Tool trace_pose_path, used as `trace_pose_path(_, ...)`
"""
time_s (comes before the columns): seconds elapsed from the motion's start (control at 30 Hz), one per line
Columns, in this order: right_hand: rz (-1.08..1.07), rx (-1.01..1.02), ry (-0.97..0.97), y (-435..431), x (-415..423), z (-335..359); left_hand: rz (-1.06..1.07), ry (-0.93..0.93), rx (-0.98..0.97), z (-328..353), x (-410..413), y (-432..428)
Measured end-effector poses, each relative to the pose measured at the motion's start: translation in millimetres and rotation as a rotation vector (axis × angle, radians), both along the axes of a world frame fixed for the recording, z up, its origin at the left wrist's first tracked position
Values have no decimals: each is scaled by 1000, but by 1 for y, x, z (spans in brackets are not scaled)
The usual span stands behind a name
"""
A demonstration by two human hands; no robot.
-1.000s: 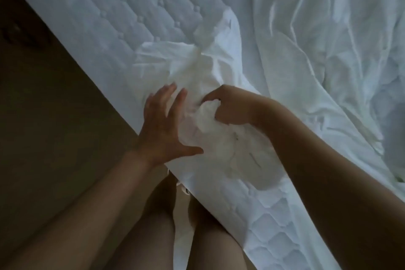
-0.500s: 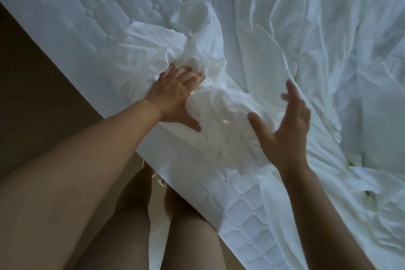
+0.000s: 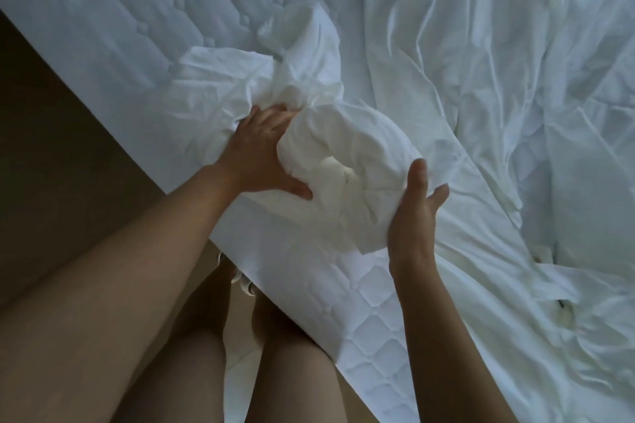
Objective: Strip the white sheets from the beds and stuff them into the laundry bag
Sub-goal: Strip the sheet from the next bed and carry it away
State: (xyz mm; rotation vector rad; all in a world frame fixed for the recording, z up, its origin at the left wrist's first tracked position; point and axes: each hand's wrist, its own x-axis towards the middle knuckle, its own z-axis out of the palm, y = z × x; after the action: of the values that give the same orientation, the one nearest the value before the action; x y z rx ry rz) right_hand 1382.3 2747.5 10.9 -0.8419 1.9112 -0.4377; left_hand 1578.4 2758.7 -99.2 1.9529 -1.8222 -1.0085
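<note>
A white sheet (image 3: 481, 86) lies rumpled over the right half of the bed, and part of it is gathered into a bundle (image 3: 347, 161) at the mattress edge. My left hand (image 3: 264, 154) presses into the bundle's left side, fingers closed on the cloth. My right hand (image 3: 415, 209) cups the bundle's right side from below, thumb up and fingers spread against the fabric. The quilted mattress (image 3: 144, 17) is bare at the upper left and along the near edge. No laundry bag is in view.
The brown floor (image 3: 51, 134) runs along the left of the bed. My bare legs (image 3: 240, 371) stand against the mattress edge at the bottom. More loose folds of sheet (image 3: 567, 302) lie at the lower right.
My left hand closed on the gathered cloth and stayed there. My right hand let go, swung out to the right, then came back in under the bundle, which has grown rounder.
</note>
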Motion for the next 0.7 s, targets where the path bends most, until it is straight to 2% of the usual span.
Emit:
trace_pose_path(0.13, 451, -225, 217, -10, 46, 32, 263, 335, 26, -8, 19, 1)
trace_pose_path(0.23, 839, -352, 493, -31, 89, 33, 437, 375, 293, -38, 30, 22)
trace_pose_path(0.3, 1017, -357, 621, -35, 120, 19, 476, 327, 371, -41, 32, 37)
trace_pose_path(0.37, 1104, -326, 718, -35, 141, -2, 392, 240, 197, -29, 23, 56)
trace_pose_path(0.43, 1123, -290, 778, -43, 152, -20, 423, 186, 39, -12, 11, 79)
trace_pose_path(0.47, 1129, -268, 797, -50, 157, -25, 529, 210, 50, -1, 7, 92)
trace_pose_path(0.53, 1173, -242, 833, -63, 167, -35, 883, 364, 156, 11, 2, 107)
trace_pose_path(0.63, 1305, -260, 898, -62, 186, -45, 1367, 722, 367, 36, 15, 74)
trace_pose_path(0.7, 1349, -276, 902, -56, 192, -52, 1582, 999, 558, 35, 26, 40)
